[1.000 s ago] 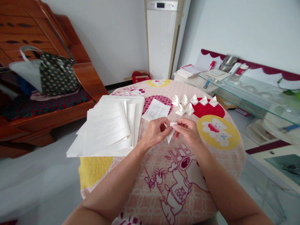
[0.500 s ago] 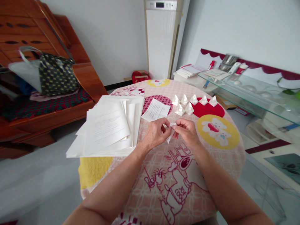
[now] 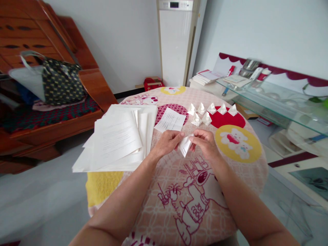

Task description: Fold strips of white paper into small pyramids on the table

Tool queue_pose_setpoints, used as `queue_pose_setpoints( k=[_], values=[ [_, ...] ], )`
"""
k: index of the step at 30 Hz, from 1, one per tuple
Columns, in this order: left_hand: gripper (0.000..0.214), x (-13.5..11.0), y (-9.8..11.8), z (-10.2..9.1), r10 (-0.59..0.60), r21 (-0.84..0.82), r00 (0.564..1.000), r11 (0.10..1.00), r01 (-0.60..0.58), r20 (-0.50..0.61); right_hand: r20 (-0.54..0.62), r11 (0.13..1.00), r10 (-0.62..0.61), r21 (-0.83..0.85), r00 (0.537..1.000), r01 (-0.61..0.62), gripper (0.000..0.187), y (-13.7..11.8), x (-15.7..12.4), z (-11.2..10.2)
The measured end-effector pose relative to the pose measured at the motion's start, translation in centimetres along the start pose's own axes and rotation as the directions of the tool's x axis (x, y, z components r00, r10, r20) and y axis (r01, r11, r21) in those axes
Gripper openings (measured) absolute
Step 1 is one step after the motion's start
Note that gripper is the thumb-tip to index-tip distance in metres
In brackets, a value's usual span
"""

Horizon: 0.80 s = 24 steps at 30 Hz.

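Note:
Between my two hands is a small folded paper point(image 3: 185, 146), white with some print, its pointed end facing down toward me. My left hand point(image 3: 167, 141) pinches its left edge between thumb and fingers. On the other side, my right hand point(image 3: 204, 141) grips the upper right edge, thumb on top. Just beyond lies a loose printed sheet point(image 3: 171, 120). Several white folded paper shapes point(image 3: 206, 118) with pointed tops stand in two rows past my right hand. Left of my left hand rests a stack of paper sheets point(image 3: 115, 140), the top ones printed.
A patterned cloth covers the round table point(image 3: 148, 212). To the right stands a glass-shelved unit point(image 3: 282, 102) holding papers, metal containers and a cup. A wooden bench point(image 3: 99, 85) with a dotted bag point(image 3: 61, 82) is at the left; a tall white appliance point(image 3: 175, 44) stands behind.
My left hand has opened out from a tight curled pinch to a flatter hold. More of the folded paper's printed face now shows between my hands. The other papers have stayed put.

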<state>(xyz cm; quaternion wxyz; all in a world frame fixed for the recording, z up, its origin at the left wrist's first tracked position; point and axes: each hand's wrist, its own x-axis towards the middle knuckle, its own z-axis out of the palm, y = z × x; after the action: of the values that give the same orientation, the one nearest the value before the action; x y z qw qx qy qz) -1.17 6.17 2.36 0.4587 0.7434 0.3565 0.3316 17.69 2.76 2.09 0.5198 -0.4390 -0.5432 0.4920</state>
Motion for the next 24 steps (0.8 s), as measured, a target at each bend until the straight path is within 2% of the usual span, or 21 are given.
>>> queue_pose_setpoints(
  k=[8, 15, 24],
  values=[
    [0.065, 0.06, -0.42, 0.20, 0.004, -0.054, 0.998, 0.998, -0.008, -0.065, 0.001, 1.000, -0.004, 0.011, 1.000, 0.004, 0.014, 0.08, 0.06, -0.10],
    [0.059, 0.08, -0.42, 0.49, 0.069, -0.112, 0.997, 0.991, -0.074, -0.046, -0.031, 0.999, -0.010, 0.044, 0.999, 0.011, 0.011, 0.32, 0.09, 0.03],
    [0.059, 0.04, -0.27, 0.57, 0.079, -0.168, 0.996, 0.982, -0.087, -0.051, -0.032, 0.999, -0.014, 0.046, 0.999, 0.016, 0.013, 0.51, 0.15, 0.09]
  ],
)
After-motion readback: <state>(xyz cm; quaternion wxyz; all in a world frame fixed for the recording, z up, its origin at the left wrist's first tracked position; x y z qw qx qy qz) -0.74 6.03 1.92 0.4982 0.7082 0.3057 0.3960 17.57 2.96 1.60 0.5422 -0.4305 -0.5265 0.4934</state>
